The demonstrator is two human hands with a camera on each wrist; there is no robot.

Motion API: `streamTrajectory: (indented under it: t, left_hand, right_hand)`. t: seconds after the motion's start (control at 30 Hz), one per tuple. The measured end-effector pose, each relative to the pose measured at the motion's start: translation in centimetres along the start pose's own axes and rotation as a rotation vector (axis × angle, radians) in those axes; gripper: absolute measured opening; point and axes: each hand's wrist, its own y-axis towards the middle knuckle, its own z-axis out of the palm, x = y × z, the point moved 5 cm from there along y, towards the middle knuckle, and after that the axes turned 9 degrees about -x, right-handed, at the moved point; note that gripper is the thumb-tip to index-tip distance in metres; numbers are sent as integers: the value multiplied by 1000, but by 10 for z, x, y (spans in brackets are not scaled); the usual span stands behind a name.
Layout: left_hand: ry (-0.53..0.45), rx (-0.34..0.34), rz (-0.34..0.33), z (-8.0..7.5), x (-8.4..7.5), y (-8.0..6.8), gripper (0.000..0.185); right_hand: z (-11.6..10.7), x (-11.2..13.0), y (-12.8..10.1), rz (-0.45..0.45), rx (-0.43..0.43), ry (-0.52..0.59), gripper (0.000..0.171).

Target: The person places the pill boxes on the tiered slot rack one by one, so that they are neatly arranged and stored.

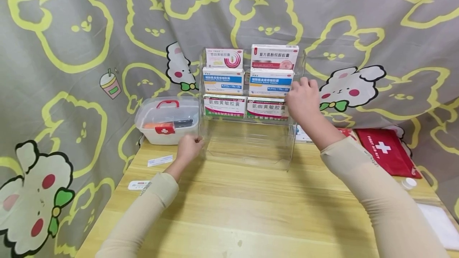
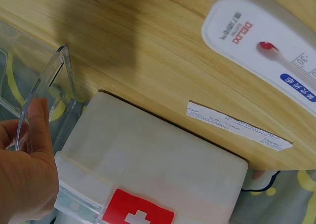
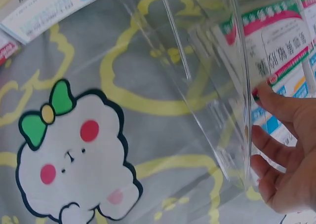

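A clear rack (image 1: pixel 247 146) of medicine boxes (image 1: pixel 224 79) stands on the table (image 1: pixel 229 210) at frame centre. The left hand (image 1: pixel 188 148) has its grip clamped on the rack's lower left edge; the right hand (image 1: pixel 303 100) has its grip clamped on the rack's right wall, fingers (image 3: pixel 276 105) curled round it. A first-aid box (image 1: pixel 166 120) sits just left.

the red pouch (image 1: pixel 387 151) at the table's right reads "first aid kit" beside a white cross. the white thermometer case (image 2: pixel 264 49) bears "delixi" in red and the scale number "30". the boxes (image 1: pixel 225 106) in the clear rack carry chinese print.
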Motion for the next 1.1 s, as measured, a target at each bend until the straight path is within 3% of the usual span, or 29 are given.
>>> streamTrajectory:
  t: [0.33,0.47,0.57,0.67,0.8,0.93,1.1]
  left_hand:
    - [-21,16,-32,-1,1,1,16]
    - [-9,24,-43,0,4,-1,17]
    - [6,16,-43,-1,6,-2,17]
    - [4,7,-38,-3,5,-2,16]
    - [-4,10,-49,-4,7,-2,17]
    - [-7,8,-54,-5,9,-1,17]
    - [-20,-3,-48,-6,11,0,15]
  right_hand:
    - [-1,0,6,-27,83,-16,18]
    - [-1,4,3,-27,64,4,17]
    - [-5,2,-4,-1,-41,83,22]
    - [-17,-8,-11,46,-236,220,26]
    - [-30,-32,-16,170,-400,386,29]
    - [-28,-56,-19,300,-303,433,33]
    - [-11,-77,-20,321,-107,439,37]
